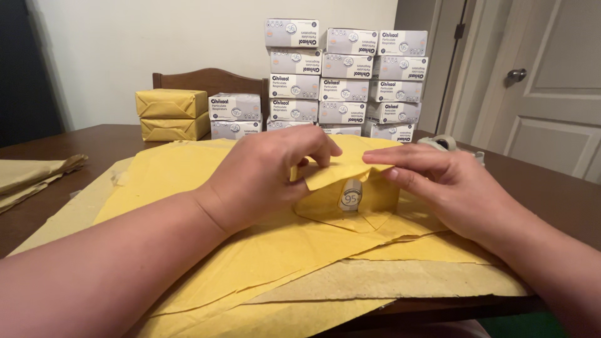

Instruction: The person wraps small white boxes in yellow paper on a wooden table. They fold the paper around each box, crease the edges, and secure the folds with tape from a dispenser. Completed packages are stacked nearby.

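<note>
as both hands fold it, creased yellow paper (338,168) covers a rectangular box (350,195).

Two bare forearms, no sleeves, left hand (263,178), right hand (447,184), short fingernails

A half-wrapped box (348,197) in yellow paper sits before the stack of white-grey boxes (348,78); two yellow-wrapped parcels (172,114) lie left of that stack.
</note>
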